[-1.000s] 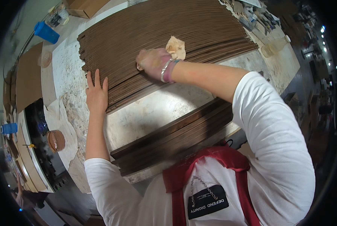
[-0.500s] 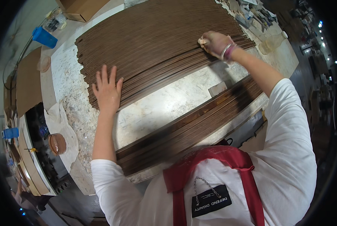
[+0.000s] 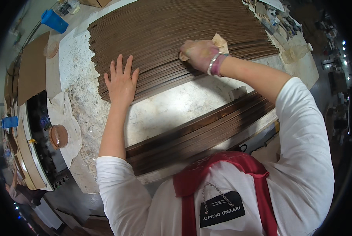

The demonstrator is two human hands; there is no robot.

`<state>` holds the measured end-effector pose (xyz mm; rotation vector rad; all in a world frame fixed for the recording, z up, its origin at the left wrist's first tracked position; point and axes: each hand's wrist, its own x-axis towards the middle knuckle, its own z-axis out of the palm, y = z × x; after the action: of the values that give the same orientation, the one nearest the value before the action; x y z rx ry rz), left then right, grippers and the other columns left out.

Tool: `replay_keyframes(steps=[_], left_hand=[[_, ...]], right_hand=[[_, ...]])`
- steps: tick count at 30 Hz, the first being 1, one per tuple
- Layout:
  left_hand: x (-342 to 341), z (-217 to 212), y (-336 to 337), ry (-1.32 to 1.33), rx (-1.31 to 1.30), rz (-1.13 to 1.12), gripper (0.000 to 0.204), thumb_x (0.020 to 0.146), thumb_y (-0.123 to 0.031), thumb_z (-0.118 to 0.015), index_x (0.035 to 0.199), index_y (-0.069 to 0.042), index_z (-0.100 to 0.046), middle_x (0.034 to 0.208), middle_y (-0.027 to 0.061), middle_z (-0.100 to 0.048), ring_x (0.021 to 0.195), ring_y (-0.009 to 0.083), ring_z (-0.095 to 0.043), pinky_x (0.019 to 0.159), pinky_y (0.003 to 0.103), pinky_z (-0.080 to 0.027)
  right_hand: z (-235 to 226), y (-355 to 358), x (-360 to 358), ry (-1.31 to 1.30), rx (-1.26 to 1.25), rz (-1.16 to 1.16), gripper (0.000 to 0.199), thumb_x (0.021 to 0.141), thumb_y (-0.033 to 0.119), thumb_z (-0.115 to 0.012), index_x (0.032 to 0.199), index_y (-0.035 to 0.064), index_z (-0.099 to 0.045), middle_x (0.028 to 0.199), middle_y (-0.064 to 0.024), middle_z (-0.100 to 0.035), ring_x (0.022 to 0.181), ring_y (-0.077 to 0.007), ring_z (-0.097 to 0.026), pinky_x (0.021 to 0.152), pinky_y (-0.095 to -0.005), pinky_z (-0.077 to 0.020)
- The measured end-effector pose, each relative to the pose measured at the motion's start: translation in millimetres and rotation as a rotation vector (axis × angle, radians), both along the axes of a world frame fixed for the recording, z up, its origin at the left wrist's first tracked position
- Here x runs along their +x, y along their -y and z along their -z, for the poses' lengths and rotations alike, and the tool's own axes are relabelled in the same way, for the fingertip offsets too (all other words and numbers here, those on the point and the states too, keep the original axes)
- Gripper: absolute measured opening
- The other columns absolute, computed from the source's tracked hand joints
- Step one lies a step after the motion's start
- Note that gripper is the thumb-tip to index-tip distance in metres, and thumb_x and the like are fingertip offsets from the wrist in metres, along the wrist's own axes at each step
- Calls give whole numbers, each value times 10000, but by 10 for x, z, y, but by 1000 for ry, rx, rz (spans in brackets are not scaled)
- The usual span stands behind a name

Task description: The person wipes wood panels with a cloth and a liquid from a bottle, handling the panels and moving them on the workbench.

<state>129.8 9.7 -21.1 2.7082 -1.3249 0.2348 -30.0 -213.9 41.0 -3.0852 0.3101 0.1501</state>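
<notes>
Many long, dark brown wooden strips (image 3: 156, 35) lie side by side across the worktable. My left hand (image 3: 121, 84) rests flat on their near left ends, fingers spread. Toward the right, my right hand (image 3: 201, 55) is closed around a crumpled tan cloth (image 3: 220, 42), pressed to the strips close to their near edge. Part of the cloth pokes out above the wrist; the rest is hidden under the fingers. Nearer my body, a second bundle of brown strips (image 3: 195, 139) lies along the table's front edge.
A small block (image 3: 238, 93) sits between the two groups of strips. Far left stands a blue cup (image 3: 54, 21); a round brown container (image 3: 58, 136) is on the left corner paper. Tools and scraps (image 3: 280, 21) pile up at far right, near a clear bottle (image 3: 296, 53).
My right hand has moved left along the strips with the cloth, which shows more now. My left hand keeps its place on the strips while the whole view has shifted slightly.
</notes>
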Motion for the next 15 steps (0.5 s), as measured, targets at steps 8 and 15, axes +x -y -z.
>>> replay_keyframes(steps=[8, 15], left_hand=[[6, -3, -18, -17, 8, 8, 513, 989, -465, -412, 1456, -254, -385, 1533, 72, -300, 1410, 322, -270, 1106, 589, -224], [-68, -89, 26, 8, 25, 66, 599, 961, -494, -448, 1473, -201, -343, 1533, 71, -300, 1425, 305, -242, 1123, 577, -210]], right_hand=[[27, 90, -133, -5, 31, 91, 192, 893, 142, -526, 1030, 91, -650, 1099, -150, -654, 968, -282, -671, 796, -396, -531], [-298, 1095, -1031, -3, -54, 266, 270, 840, 180, -640, 1107, 135, -634, 1128, -66, -638, 1034, -291, -619, 878, -382, -501]])
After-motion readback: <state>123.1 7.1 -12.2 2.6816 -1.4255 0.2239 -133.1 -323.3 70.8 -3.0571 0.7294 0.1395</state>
